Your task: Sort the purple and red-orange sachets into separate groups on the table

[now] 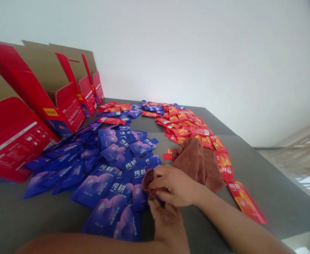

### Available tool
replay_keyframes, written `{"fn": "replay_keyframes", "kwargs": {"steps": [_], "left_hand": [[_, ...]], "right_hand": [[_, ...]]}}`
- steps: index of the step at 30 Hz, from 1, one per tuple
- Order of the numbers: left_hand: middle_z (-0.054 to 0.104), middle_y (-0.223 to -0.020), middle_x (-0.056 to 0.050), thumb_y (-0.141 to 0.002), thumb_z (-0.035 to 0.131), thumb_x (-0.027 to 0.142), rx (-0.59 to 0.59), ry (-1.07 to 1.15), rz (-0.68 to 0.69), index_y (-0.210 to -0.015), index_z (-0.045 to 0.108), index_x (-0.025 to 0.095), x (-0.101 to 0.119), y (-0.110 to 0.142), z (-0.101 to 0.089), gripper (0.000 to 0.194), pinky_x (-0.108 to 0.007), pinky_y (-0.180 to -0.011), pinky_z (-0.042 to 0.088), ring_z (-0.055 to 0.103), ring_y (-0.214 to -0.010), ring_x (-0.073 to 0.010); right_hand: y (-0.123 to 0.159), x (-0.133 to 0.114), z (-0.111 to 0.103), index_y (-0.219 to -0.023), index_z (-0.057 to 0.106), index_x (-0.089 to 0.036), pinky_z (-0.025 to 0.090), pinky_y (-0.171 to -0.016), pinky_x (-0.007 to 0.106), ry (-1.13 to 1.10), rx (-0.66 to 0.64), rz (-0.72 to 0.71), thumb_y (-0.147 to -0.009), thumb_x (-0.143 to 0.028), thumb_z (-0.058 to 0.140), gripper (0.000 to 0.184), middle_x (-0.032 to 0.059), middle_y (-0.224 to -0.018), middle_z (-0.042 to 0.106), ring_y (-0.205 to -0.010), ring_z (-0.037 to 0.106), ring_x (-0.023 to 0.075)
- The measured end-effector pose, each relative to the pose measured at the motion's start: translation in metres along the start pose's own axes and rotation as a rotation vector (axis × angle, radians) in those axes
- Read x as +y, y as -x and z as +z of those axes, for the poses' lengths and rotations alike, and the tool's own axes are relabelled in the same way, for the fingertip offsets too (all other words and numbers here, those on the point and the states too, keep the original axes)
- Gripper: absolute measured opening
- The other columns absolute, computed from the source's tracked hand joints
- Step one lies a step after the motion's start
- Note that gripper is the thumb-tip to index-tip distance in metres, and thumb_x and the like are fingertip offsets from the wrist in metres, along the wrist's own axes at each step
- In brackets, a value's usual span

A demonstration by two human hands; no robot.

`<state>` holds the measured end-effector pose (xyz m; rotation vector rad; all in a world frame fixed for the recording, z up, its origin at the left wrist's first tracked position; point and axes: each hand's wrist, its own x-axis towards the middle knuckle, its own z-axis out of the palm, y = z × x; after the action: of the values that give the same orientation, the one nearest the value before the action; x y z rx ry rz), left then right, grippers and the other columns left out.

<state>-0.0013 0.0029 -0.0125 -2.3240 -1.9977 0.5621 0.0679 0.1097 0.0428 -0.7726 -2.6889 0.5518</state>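
My right hand (174,185) is closed on the near end of a brown cloth (197,160) that lies bunched on the grey table (271,176). My left hand (167,222) sits just below it, fingers curled at the same end of the cloth, next to a blue packet (139,197). A spread of blue packets (102,165) lies to the left of both hands. Red and orange packets (189,127) curve round the back and down the right side.
Several open red and brown cardboard boxes (65,102) stand along the table's left side. A white wall rises behind. The table's right edge (289,176) drops off to a floor with striped light.
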Motion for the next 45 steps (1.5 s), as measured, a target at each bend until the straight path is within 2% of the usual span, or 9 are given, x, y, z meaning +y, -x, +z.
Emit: {"fn": "replay_keyframes", "kwargs": {"steps": [3, 8, 14, 20, 25, 27, 33, 38, 45], "left_hand": [[0.052, -0.139, -0.011, -0.083, 0.052, 0.005, 0.029, 0.015, 0.012, -0.126, 0.057, 0.029, -0.006, 0.005, -0.005, 0.049, -0.065, -0.107, 0.031, 0.049, -0.124, -0.0421], [0.055, -0.136, -0.01, -0.083, 0.053, 0.004, 0.217, 0.034, 0.07, -0.119, 0.064, 0.03, -0.018, 0.012, -0.015, 0.046, -0.058, -0.102, 0.042, 0.057, -0.116, -0.0399], [0.059, -0.132, -0.014, -0.083, 0.055, 0.007, 0.039, 0.033, 0.003, -0.124, 0.06, 0.028, -0.008, 0.005, -0.009, 0.046, -0.064, -0.107, 0.032, 0.051, -0.122, -0.0417], [0.052, -0.139, -0.009, -0.083, 0.053, 0.004, 0.149, 0.026, 0.057, -0.122, 0.06, 0.032, -0.012, 0.007, -0.009, 0.049, -0.061, -0.104, 0.038, 0.055, -0.119, -0.0405], [0.053, -0.137, -0.014, -0.083, 0.055, 0.007, 0.001, 0.038, 0.015, -0.125, 0.057, 0.029, -0.003, 0.003, -0.005, 0.048, -0.066, -0.108, 0.028, 0.047, -0.125, -0.0421], [0.053, -0.137, -0.014, -0.083, 0.055, 0.007, 0.009, 0.033, 0.016, -0.126, 0.056, 0.029, -0.004, 0.004, -0.006, 0.048, -0.066, -0.108, 0.029, 0.046, -0.126, -0.0422], [0.055, -0.136, -0.008, -0.082, 0.054, 0.005, 0.217, 0.017, 0.062, -0.119, 0.064, 0.03, -0.015, 0.01, -0.014, 0.046, -0.056, -0.103, 0.042, 0.057, -0.116, -0.0385], [0.057, -0.134, -0.011, -0.082, 0.055, 0.007, 0.053, 0.04, 0.016, -0.124, 0.06, 0.029, -0.006, 0.004, -0.007, 0.047, -0.064, -0.107, 0.033, 0.05, -0.123, -0.0416], [0.051, -0.14, -0.01, -0.083, 0.054, 0.005, 0.118, 0.053, 0.044, -0.123, 0.06, 0.031, -0.008, 0.005, -0.007, 0.048, -0.061, -0.106, 0.035, 0.054, -0.12, -0.0404]], "right_hand": [[-0.001, 0.006, 0.001, -0.095, 0.068, -0.02, 0.038, -0.078, 0.029, 0.006, 0.014, 0.044, -0.089, -0.018, 0.055, 0.015, 0.0042, -0.093, 0.059, -0.088, 0.052, 0.017], [0.001, 0.024, -0.003, -0.09, 0.068, -0.018, 0.038, -0.078, 0.029, 0.108, 0.11, 0.192, -0.091, -0.018, 0.053, 0.015, 0.0052, -0.088, 0.057, -0.086, 0.051, 0.017], [-0.001, 0.0, 0.003, -0.097, 0.069, -0.021, 0.037, -0.077, 0.029, 0.062, 0.026, 0.035, -0.088, -0.021, 0.057, 0.014, 0.0034, -0.091, 0.058, -0.086, 0.052, 0.0166], [-0.001, 0.02, -0.002, -0.088, 0.068, -0.018, 0.039, -0.078, 0.03, 0.112, 0.116, 0.189, -0.09, -0.018, 0.053, 0.015, 0.0051, -0.086, 0.057, -0.086, 0.051, 0.0174], [0.0, 0.004, 0.001, -0.095, 0.068, -0.021, 0.04, -0.079, 0.029, 0.013, 0.021, 0.014, -0.086, -0.019, 0.058, 0.013, 0.0036, -0.093, 0.06, -0.088, 0.053, 0.0169], [-0.001, 0.003, 0.001, -0.096, 0.068, -0.021, 0.04, -0.078, 0.029, -0.001, 0.013, 0.019, -0.086, -0.018, 0.058, 0.014, 0.0035, -0.092, 0.06, -0.087, 0.053, 0.0167], [0.002, 0.019, -0.005, -0.087, 0.068, -0.018, 0.039, -0.079, 0.03, 0.094, 0.099, 0.185, -0.089, -0.016, 0.054, 0.014, 0.005, -0.087, 0.057, -0.086, 0.052, 0.0174], [0.001, 0.004, 0.0, -0.093, 0.068, -0.02, 0.04, -0.079, 0.03, -0.028, 0.015, 0.008, -0.086, -0.017, 0.058, 0.013, 0.0036, -0.092, 0.06, -0.087, 0.054, 0.0169], [0.002, 0.016, -0.005, -0.087, 0.068, -0.017, 0.04, -0.079, 0.03, 0.063, 0.098, 0.157, -0.087, -0.014, 0.054, 0.014, 0.0052, -0.089, 0.058, -0.088, 0.053, 0.0172]]}}
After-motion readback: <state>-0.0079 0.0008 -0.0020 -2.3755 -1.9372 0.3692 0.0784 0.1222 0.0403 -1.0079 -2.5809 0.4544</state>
